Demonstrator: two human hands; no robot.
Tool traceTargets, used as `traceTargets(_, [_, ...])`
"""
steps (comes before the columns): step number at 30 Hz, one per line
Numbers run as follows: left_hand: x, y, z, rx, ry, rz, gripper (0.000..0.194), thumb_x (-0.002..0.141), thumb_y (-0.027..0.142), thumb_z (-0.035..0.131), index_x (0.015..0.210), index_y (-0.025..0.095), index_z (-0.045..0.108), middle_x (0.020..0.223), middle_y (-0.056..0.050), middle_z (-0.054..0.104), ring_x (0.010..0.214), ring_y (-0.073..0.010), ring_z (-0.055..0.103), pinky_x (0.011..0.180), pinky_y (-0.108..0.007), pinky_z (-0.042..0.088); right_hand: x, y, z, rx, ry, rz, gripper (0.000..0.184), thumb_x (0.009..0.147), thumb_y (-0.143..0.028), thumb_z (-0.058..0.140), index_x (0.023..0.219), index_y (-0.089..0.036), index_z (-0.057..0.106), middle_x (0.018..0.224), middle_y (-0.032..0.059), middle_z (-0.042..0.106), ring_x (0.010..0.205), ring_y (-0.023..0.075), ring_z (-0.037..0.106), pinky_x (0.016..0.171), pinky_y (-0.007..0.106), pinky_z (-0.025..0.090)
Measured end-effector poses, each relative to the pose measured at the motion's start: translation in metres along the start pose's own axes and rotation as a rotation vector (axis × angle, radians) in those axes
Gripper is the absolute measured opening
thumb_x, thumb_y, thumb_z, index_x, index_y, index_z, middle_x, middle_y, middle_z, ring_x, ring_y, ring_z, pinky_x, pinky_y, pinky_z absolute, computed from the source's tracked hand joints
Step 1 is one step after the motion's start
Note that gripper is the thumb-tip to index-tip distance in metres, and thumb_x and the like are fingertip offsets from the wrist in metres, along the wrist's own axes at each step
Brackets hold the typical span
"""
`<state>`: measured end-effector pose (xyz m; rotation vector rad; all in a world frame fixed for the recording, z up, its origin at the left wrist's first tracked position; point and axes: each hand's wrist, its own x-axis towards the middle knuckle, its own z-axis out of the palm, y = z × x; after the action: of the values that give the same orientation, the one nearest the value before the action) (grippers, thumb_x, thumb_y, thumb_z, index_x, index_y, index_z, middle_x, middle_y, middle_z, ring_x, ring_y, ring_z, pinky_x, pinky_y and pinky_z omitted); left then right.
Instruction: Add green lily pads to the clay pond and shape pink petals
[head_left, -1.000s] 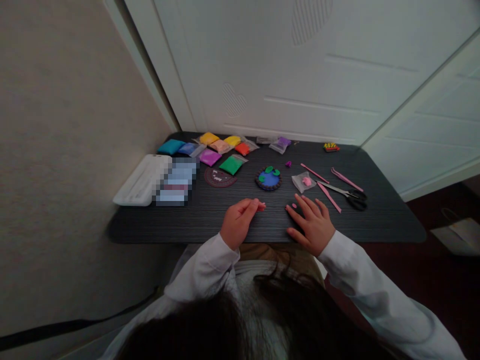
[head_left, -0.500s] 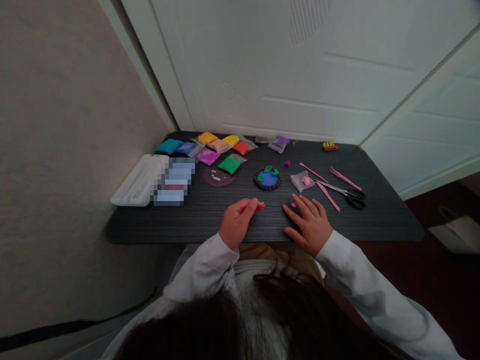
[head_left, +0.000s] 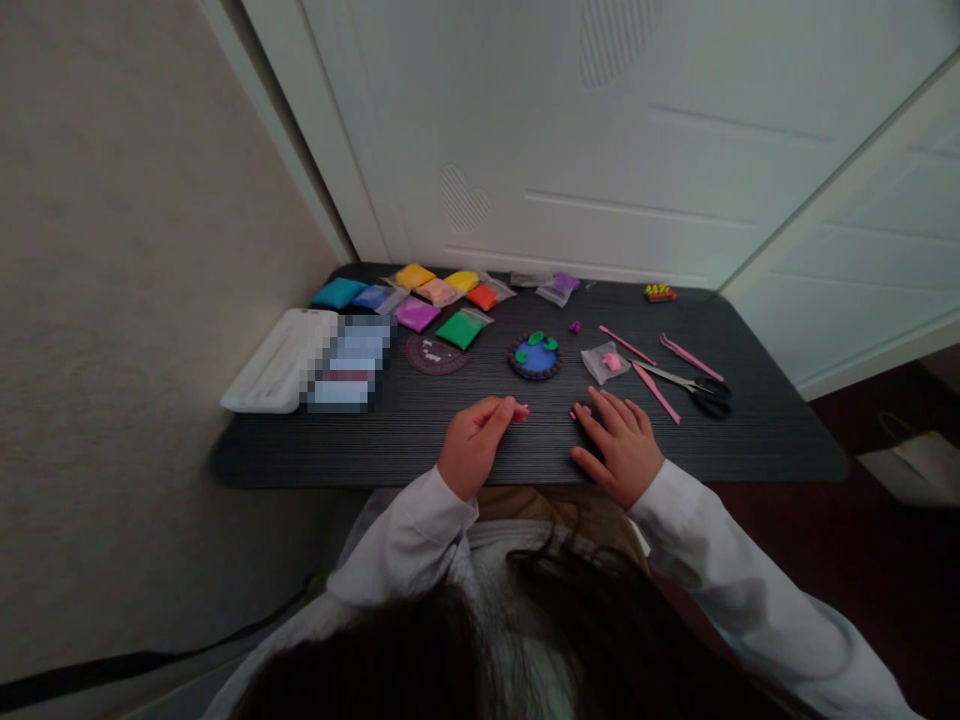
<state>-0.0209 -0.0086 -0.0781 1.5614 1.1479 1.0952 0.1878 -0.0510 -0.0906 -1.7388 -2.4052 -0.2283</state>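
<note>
My left hand [head_left: 472, 440] rests on the dark table [head_left: 390, 445] with its fingers pinched on a small pink clay piece [head_left: 521, 408]. My right hand [head_left: 619, 445] lies flat on the table, fingers stretched out over another small pink clay bit [head_left: 576, 411] at its fingertips. Just beyond my hands sits a round blue clay disc with green pieces and a dark rim [head_left: 535, 356]. A clear bag with pink clay [head_left: 606, 362] lies to the right of the disc.
Several coloured clay packets [head_left: 439, 300] lie at the back left, next to a white tray [head_left: 281, 360] and a dark round piece [head_left: 438, 353]. Pink modelling tools [head_left: 656, 392] and scissors [head_left: 694, 385] lie right. A small multicoloured piece [head_left: 661, 293] sits far back. White doors stand behind.
My right hand has slid slightly back and left over the pink bit on the table. My left hand has stayed put.
</note>
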Motion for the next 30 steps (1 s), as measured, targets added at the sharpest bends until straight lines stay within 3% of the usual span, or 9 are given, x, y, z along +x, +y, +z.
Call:
traceTargets(12, [0.0,-0.0001,-0.0001,-0.002,-0.002,0.002,0.033,0.081,0.038,0.04,0.076,0.018,0.066,0.078,-0.003,0.067,0.073,-0.0152,0.058,0.071,-0.028,0.043,-0.0032,0.0037,-0.0019,0.066,0.078,-0.014,0.038,0.079,-0.039,0.042,0.11,-0.02,0.053,0.128,0.0093,0.041,0.119,0.0249,0.031,0.097,0.045,0.02])
traceTargets(30, [0.0002,0.0005,-0.0001,-0.012,0.001,0.002,0.031,0.081,0.036,0.042,0.075,0.018,0.066,0.078,-0.001,0.067,0.073,-0.0133,0.058,0.07,-0.025,0.042,-0.0025,-0.0015,-0.0017,0.067,0.093,0.013,0.041,0.081,-0.041,0.039,0.114,-0.019,0.05,0.128,0.0095,0.042,0.119,0.0237,0.031,0.098,0.043,0.019])
